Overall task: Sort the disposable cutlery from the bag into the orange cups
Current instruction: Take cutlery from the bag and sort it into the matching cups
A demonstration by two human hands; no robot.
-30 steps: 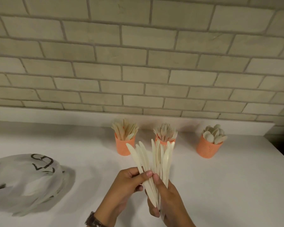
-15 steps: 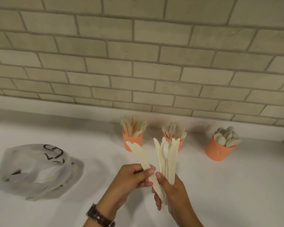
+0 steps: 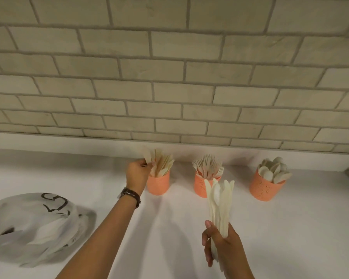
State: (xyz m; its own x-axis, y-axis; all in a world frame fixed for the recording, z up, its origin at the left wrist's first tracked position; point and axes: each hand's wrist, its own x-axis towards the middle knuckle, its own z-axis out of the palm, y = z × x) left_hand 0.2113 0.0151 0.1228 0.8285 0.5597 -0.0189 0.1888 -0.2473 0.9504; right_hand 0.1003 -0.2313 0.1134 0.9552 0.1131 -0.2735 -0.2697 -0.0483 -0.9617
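A white tabletop meets a brick wall. The left hand pinches a knife at the left cup. The right hand grips a cutlery bundle.

Matt perforated plastic forms the orange cups. The cutlery bundle looks smooth, pale plastic. The bag is thin, crinkled, translucent film; the countertop smooth white.
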